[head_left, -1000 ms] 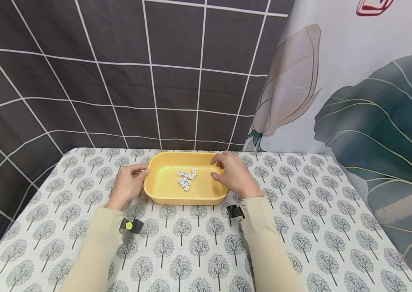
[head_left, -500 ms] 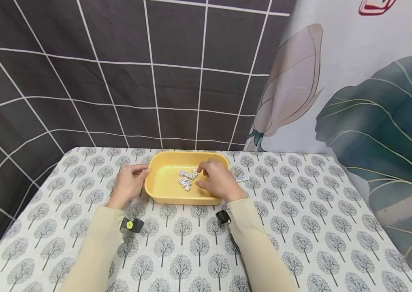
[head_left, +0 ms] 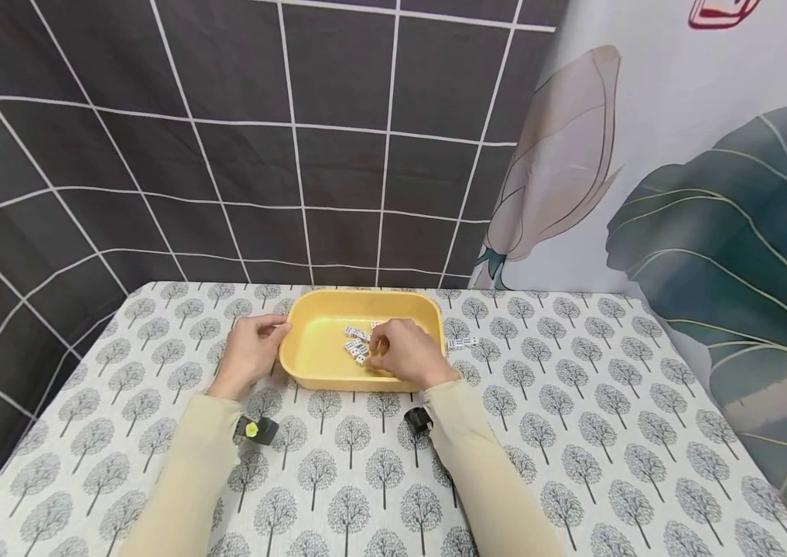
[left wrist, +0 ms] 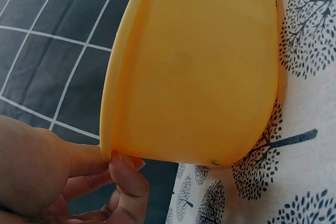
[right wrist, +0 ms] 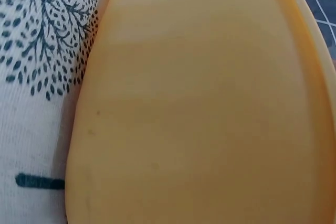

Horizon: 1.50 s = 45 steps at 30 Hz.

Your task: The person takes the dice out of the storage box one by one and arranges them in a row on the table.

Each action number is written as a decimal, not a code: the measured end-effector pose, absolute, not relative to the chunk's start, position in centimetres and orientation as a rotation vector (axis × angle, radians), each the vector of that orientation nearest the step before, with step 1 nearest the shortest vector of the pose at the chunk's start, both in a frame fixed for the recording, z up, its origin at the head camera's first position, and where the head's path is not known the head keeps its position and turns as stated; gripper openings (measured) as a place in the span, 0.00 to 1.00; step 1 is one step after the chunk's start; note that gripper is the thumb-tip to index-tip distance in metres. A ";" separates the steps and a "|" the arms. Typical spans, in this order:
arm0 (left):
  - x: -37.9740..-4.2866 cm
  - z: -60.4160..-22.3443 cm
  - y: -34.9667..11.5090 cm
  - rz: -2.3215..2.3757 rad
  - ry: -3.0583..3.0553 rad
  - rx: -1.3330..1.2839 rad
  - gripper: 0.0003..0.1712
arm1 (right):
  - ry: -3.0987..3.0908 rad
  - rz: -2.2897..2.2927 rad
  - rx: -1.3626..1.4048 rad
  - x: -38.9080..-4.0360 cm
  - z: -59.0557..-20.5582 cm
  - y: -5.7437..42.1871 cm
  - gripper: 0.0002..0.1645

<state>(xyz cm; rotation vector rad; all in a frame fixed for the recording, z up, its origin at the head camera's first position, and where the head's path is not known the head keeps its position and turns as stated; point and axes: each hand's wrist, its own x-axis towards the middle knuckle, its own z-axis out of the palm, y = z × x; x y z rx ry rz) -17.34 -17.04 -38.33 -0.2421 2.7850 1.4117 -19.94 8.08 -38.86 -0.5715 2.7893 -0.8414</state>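
Observation:
A yellow plastic basin (head_left: pixel 316 371) with rounded corners stands on the table in the head view. My left hand (head_left: pixel 250 352) pinches its left rim between thumb and fingers; the left wrist view shows the thumb (left wrist: pixel 128 182) against the outer wall. Several white dice (head_left: pixel 357 350) lie in a loose cluster on the basin's floor. My right hand (head_left: pixel 403 352) reaches in over the right side, fingers bent down at the right edge of the cluster. I cannot tell whether a die is between its fingertips. The right wrist view is filled by the basin's outer wall (right wrist: pixel 199 103).
Just outside the basin's right end, a short row of white dice (head_left: pixel 463 342) lies on the tree-print tablecloth (head_left: pixel 574 433). A dark gridded curtain (head_left: pixel 226 155) hangs behind the table, and a flower-print curtain (head_left: pixel 560 193) hangs at the right.
My right hand has moved left from the basin's right rim to the dice cluster, uncovering the row of dice outside. My left hand keeps its hold on the rim.

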 end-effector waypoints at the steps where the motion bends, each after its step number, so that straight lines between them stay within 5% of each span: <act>1: -17.3 -38.3 -17.1 1.410 2.786 -0.243 0.21 | 2.784 -0.842 -0.564 -19.9 -38.9 8.0 0.09; 45: -17.3 -38.3 -17.0 1.428 2.745 -0.259 0.21 | 2.841 -0.840 -0.555 -20.1 -38.4 8.3 0.09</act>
